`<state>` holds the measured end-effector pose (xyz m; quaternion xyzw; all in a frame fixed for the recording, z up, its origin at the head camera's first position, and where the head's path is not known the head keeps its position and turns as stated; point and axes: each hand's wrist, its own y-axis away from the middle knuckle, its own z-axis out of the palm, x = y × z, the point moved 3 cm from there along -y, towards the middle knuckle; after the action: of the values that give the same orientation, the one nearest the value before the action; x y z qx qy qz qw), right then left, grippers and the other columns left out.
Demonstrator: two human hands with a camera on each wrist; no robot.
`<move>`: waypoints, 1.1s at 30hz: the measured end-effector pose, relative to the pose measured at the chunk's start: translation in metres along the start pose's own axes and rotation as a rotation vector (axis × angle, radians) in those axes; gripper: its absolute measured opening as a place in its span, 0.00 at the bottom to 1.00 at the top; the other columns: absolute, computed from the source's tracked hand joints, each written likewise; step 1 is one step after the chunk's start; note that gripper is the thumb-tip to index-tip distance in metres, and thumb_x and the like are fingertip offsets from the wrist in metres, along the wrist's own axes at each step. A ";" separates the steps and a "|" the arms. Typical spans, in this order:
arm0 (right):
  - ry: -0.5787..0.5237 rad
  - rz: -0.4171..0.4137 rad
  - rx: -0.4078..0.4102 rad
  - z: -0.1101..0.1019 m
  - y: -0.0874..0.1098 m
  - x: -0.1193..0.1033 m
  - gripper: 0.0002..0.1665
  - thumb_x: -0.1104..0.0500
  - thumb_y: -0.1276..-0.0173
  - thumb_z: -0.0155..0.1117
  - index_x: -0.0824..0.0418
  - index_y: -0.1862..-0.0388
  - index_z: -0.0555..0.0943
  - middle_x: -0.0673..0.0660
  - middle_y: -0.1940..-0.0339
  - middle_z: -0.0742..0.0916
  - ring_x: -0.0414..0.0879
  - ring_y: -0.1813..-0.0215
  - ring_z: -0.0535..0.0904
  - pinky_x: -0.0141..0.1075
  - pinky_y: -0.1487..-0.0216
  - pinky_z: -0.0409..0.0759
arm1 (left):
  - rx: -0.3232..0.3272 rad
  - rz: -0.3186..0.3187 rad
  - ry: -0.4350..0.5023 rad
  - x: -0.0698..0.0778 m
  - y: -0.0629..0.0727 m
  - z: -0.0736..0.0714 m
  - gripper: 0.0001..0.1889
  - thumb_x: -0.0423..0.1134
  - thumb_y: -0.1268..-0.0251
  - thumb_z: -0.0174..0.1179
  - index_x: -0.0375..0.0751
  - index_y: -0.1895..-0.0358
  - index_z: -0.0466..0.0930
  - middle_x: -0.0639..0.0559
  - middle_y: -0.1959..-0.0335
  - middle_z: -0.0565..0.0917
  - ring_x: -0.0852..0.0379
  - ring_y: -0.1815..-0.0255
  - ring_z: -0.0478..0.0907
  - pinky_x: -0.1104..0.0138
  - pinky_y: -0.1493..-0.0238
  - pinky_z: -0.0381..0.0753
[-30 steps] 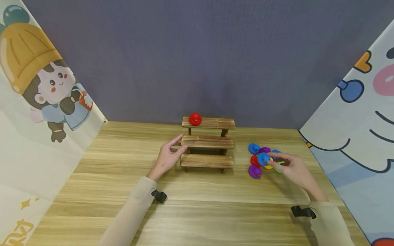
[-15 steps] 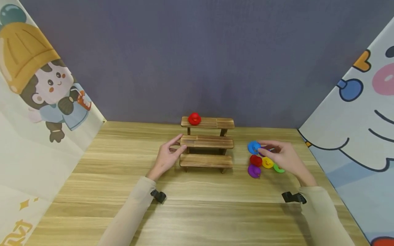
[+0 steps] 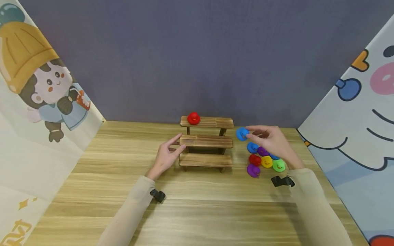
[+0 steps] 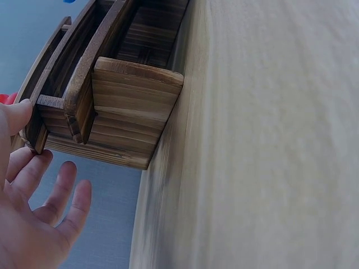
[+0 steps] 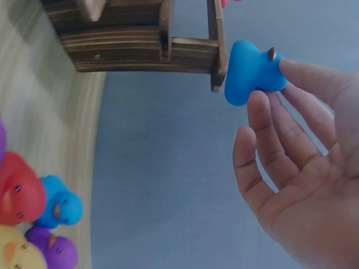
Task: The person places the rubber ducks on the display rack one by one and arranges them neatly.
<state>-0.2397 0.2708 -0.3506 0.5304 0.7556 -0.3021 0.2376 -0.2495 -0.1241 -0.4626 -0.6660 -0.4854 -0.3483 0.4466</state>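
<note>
In the head view, the right hand pinches a bright-blue duck-shaped toy at about three o'clock from the brown wooden three-tiered stand, whose long axis runs nine to three. In the left wrist view, the left hand grips the stand's nine-o'clock end with thumb and forefinger; in the right wrist view, the toy is just beside the opposite end.
</note>
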 end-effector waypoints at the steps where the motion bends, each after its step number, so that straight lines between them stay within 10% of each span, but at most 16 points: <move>1: -0.007 -0.006 -0.003 0.000 -0.003 -0.003 0.22 0.45 0.22 0.69 0.50 0.35 0.88 0.55 0.47 0.94 0.41 0.56 0.89 0.29 0.54 0.87 | 0.001 -0.002 0.001 0.000 0.000 0.000 0.29 0.46 0.23 0.66 0.51 0.22 0.75 0.43 0.28 0.81 0.43 0.38 0.82 0.48 0.39 0.88; 33: -0.085 -0.066 -0.116 0.034 -0.083 -0.049 0.26 0.45 0.21 0.68 0.52 0.30 0.84 0.56 0.34 0.88 0.54 0.42 0.88 0.47 0.43 0.88 | -0.011 -0.005 0.011 0.001 0.000 -0.001 0.29 0.45 0.22 0.66 0.49 0.22 0.74 0.45 0.25 0.79 0.43 0.36 0.82 0.48 0.39 0.87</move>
<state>-0.3012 0.1931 -0.3241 0.4771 0.7783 -0.2876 0.2897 -0.2496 -0.1250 -0.4607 -0.6655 -0.4826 -0.3557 0.4446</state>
